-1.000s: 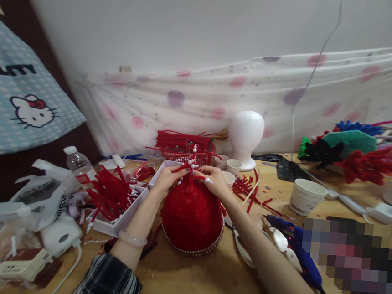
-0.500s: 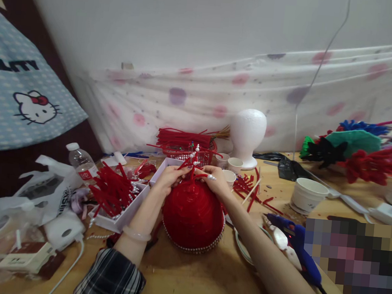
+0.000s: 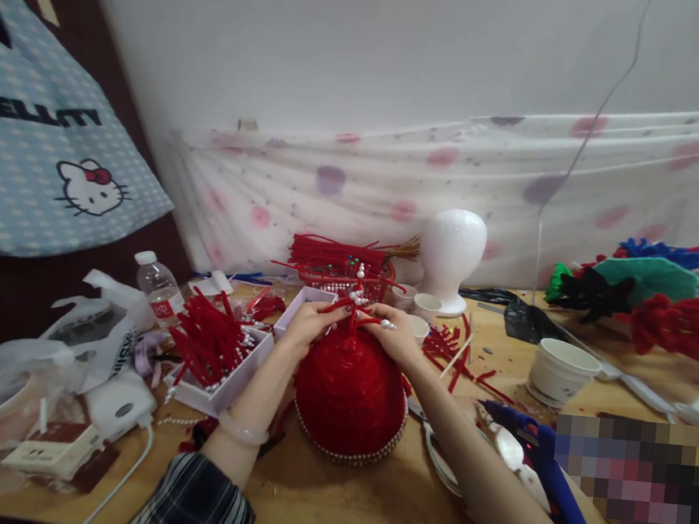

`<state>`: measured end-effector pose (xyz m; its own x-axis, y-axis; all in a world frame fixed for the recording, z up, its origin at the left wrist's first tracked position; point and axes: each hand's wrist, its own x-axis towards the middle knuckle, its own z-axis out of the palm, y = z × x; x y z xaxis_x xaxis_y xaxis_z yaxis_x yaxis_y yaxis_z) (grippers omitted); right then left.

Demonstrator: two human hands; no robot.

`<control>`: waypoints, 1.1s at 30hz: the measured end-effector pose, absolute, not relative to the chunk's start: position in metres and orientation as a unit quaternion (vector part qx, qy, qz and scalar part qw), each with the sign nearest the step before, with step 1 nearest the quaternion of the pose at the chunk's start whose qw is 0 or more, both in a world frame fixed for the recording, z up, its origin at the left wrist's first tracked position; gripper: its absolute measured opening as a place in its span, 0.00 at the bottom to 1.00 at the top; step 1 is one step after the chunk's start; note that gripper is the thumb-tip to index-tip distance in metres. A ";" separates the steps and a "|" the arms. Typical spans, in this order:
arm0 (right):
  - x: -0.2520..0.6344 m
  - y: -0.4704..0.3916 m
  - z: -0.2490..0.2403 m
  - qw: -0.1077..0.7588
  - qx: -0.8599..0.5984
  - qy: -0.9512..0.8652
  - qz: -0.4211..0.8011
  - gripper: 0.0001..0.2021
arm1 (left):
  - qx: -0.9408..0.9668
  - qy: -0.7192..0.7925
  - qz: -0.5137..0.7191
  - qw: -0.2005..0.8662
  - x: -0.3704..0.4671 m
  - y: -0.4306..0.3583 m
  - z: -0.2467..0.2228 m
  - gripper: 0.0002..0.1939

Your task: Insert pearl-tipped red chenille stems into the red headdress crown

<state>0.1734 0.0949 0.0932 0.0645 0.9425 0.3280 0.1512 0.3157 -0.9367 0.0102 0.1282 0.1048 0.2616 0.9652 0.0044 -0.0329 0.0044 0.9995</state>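
Note:
A dome-shaped red cap (image 3: 346,404) with a string of small pearls round its lower rim rests on the table in front of me. From its top rise red pipe-cleaner stems (image 3: 353,321) tipped with white pearls (image 3: 361,271). At the left of the top, my left hand (image 3: 315,324) has thumb and fingers closed on a red stem. My right hand (image 3: 393,333) pinches a stem on the other side, and a pearl tip pokes out over its fingers. The fingertips nearly meet, partly hiding the stems.
Left stands a white box (image 3: 215,401) of pearl-tipped red stems, near a water bottle (image 3: 157,288). A red basket (image 3: 347,285) and foam head (image 3: 452,251) are behind. Right are paper cups (image 3: 563,370), scissors (image 3: 432,440), a blue glue gun (image 3: 551,475) and fuzzy flowers (image 3: 669,310).
My view has swung slightly left and up, so the scene sits further right and lower. Both hands keep their hold at the cap's top; the pearl tips there have shifted a little.

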 end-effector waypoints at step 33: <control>0.184 0.089 0.092 0.581 -0.442 -0.613 0.302 0.15 | 0.547 0.350 0.491 0.580 -0.001 0.120 0.103 0.33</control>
